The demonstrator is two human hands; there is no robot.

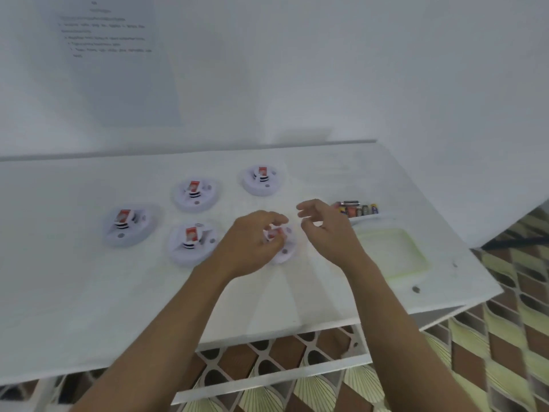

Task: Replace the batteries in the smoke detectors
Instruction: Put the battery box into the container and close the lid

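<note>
Several round white smoke detectors lie back-side up on the white table, each with a red-and-white battery showing. My left hand curls over the nearest detector, fingertips on its red battery. Just to the right of that detector hovers my right hand, fingers spread and empty. Other detectors sit at the far left, front middle, back middle and back right. The image is blurred.
A white tray with several loose batteries stands behind my right hand. A shallow pale green-edged tray lies to the right. A printed sheet hangs on the wall. The table's right edge drops to a patterned floor.
</note>
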